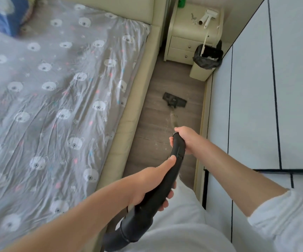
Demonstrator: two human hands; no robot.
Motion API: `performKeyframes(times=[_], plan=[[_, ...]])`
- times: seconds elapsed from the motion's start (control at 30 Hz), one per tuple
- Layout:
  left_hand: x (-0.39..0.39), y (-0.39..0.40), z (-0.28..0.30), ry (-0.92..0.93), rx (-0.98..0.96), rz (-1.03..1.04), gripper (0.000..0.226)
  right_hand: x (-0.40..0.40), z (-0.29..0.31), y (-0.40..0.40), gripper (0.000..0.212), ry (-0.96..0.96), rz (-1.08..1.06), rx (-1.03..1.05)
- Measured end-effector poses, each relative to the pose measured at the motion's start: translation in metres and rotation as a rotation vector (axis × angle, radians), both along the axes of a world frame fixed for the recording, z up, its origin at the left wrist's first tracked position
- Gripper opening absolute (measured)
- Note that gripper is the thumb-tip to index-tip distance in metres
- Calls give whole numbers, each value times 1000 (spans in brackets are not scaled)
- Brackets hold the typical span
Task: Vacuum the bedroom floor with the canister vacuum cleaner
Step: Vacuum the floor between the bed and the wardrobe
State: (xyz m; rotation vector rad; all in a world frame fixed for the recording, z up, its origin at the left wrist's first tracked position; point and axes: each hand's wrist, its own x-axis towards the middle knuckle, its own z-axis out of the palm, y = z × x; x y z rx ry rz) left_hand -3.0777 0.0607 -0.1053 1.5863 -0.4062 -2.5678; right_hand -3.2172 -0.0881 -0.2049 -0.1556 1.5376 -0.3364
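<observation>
While both hands grip the black vacuum handle [167, 171], the left hand [152, 186] holds its near part with fingers wrapped around it and thumb laid along the top, and the right hand [185, 139] closes its fingers around the far end where the tube [173, 119] begins. The tube runs down to the floor head [174, 100], flat on the wood floor [152, 128] between the bed [56, 88] on the left and the white wardrobe [256, 106] on the right. Farther off stand a nightstand [185, 46] and a lined bin [204, 68].
</observation>
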Motion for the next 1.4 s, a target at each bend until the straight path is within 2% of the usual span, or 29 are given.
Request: performKeyframes(times=[0.17, 0.3, 0.73, 0.83, 0.93, 1.03, 1.23, 1.4], plan=[[-1, 29, 32, 100, -43, -88, 72, -22, 19, 43, 34, 19, -116, 67], [-28, 30, 27, 99, -97, -104, 71, -47, 17, 44, 44, 3, -121, 65], [-109, -121, -51, -132, -124, 101, 61, -103, -38, -120, 45, 120, -123, 4], [-130, -139, -64, -273, -198, 69, 60, -112, -46, -138, 45, 120, -113, 0], [-135, -134, -64, -288, -177, 40, 61, -115, -43, -129, 45, 111, -121, 20], [-122, -104, -48, -246, -123, -24, 65, -109, -28, -96, 39, 105, -133, 27], [-74, -31, 5, -41, -46, -121, 63, -89, 9, -11, 24, 65, -145, 84], [-75, -36, 28, 50, -56, -76, 57, -92, 28, -7, 26, 32, -123, 71]])
